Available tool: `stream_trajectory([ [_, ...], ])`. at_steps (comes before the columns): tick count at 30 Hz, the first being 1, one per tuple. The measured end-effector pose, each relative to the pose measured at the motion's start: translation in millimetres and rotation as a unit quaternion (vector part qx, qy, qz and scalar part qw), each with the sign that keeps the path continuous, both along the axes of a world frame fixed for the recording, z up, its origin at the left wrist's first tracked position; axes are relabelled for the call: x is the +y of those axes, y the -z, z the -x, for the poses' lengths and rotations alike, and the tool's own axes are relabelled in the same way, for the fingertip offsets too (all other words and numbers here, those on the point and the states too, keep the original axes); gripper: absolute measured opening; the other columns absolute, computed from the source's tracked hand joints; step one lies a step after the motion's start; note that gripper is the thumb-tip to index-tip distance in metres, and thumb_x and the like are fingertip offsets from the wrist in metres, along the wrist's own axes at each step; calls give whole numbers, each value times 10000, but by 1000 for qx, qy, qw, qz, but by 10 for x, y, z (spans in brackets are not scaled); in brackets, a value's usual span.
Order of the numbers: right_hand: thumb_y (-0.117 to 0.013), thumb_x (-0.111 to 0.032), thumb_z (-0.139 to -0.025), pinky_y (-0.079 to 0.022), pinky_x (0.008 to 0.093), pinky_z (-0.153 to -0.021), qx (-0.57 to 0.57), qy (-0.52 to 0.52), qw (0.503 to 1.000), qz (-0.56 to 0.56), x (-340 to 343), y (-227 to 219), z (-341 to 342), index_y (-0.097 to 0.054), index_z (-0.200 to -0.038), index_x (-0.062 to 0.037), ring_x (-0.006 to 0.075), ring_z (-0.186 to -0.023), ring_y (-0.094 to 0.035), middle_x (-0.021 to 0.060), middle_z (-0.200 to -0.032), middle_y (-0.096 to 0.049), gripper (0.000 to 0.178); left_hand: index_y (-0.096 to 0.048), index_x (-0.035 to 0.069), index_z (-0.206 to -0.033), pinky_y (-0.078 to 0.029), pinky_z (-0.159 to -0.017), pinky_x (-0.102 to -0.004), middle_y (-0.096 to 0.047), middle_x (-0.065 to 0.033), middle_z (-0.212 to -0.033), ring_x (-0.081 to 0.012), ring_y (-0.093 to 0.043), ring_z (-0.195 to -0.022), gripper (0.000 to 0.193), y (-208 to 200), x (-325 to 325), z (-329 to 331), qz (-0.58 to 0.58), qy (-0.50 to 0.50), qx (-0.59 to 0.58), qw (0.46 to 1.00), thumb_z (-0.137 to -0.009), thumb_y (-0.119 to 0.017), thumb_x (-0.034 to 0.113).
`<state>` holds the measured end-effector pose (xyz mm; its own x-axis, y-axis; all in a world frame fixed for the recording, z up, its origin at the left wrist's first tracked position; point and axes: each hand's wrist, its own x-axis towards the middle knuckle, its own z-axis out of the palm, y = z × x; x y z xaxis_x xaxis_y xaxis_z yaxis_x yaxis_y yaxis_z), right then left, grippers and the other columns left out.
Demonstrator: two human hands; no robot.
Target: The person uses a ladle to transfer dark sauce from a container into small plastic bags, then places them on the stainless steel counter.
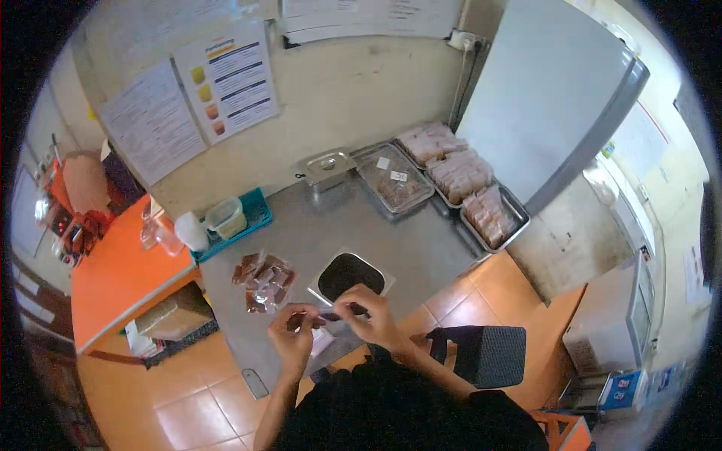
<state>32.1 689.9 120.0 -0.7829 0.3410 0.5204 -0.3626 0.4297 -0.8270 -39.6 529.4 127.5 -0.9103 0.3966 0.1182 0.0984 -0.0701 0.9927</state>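
Note:
My left hand (293, 337) and my right hand (368, 319) are close together over the near edge of the steel table. Both have their fingers closed on a small dark sachet (328, 315) stretched between them; its details are too small to make out. Just beyond my right hand stands a steel pan (313, 289) with dark, sauce-like contents (344, 275). Left of the pan lies a loose pile of clear sachets (263, 282) with reddish-brown filling. Below my hands, at the table edge, rests a pale pinkish plastic packet (323, 342), partly covered by the left hand.
Along the back of the steel table (301, 225) stand a lidded steel pan (328, 168), a covered tray (395, 180) and trays of packed bags (459, 174). A teal tray (257, 213) with tubs sits left, near an orange table (135, 263). A dark stool (489, 357) stands right.

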Motion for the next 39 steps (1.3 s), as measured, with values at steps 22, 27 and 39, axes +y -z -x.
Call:
stream_trajectory([
  [22, -695, -36, -778, -516, 337, -654, -76, -90, 984, -133, -1069, 262, 607, -569, -889, -25, 251, -750, -639, 112, -877, -608, 168, -655, 3, -815, -433, -712, -296, -685, -63, -816, -142, -566, -773, 53, 416, -1065, 253, 181, -127, 92, 971, -781, -694, -6],
  [27, -695, -55, -802, -503, 331, -645, -118, -114, 984, -69, -1267, 384, 687, -581, -894, -26, 224, -707, -636, 111, -843, -606, 149, -636, 10, -861, -449, -822, -342, -677, -85, -932, -177, -573, -910, 61, 671, -1479, 457, 100, -130, 72, 984, -822, -679, 29],
  [39, -632, -91, -848, -459, 418, -869, -66, 79, 947, -303, -922, 1334, 1889, -661, -973, -55, 294, -927, -626, 97, -881, -650, 133, -548, 2, -1264, -568, -788, -365, -673, -177, -1101, -244, -675, -984, 489, 1407, -1730, 1017, -164, 99, -303, 934, -1003, -468, 408],
])
